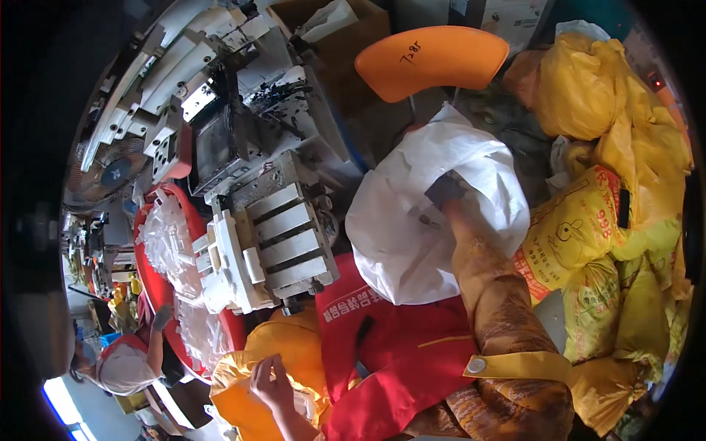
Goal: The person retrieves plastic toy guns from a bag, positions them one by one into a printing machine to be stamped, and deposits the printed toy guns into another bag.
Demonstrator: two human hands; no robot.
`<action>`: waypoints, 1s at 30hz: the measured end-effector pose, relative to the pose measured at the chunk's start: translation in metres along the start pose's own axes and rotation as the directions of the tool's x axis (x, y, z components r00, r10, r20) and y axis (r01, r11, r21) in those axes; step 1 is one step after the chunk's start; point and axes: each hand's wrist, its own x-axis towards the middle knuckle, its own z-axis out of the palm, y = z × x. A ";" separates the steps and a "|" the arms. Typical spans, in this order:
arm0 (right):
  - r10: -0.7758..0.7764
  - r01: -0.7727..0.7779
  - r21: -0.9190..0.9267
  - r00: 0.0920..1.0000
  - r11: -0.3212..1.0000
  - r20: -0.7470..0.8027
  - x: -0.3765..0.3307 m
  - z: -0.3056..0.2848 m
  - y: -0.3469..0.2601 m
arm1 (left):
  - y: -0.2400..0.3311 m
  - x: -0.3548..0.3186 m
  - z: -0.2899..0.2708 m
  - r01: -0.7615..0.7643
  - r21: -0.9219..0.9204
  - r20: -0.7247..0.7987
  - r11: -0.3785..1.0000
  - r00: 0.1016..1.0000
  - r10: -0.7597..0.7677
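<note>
My right forearm, in a brown patterned sleeve with a buttoned tan strap, reaches into a wide-mouthed white sack (397,250). Inside it, my right hand (446,191) wears a dark glove; its fingers are too shaded to make out. A small dark spot shows on the sack's inner wall below the hand. Bare, with its fingers loosely bent and nothing visible in them, my left hand (271,384) hovers by the mouth of an orange-yellow plastic bag (235,397). Pale pieces show inside that bag beside my wrist. A red apron (412,353) covers my lap.
An orange chair back (434,59) rises behind the sack. Filled yellow bags (581,88) pile up on the right. A machine with a slatted white block (290,239) stands left. Beyond it, a red tub (198,228) holds clear plastic parts, with another person's gloved hand (162,317) beside it.
</note>
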 end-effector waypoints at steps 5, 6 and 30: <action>-0.322 0.444 0.204 0.837 0.873 -0.443 -0.136 -0.042 0.030 | 0.062 0.020 0.065 -0.100 -0.455 0.290 0.885 0.923 0.253; -0.344 0.507 0.112 0.715 0.855 -0.609 -0.162 -0.045 0.031 | 0.076 0.018 0.079 0.076 -0.512 0.481 0.856 0.851 0.212; -0.985 0.992 -0.026 -0.128 -0.126 -0.117 -0.357 -0.117 -0.056 | 0.065 0.019 0.031 0.837 -0.454 0.811 0.306 0.246 0.531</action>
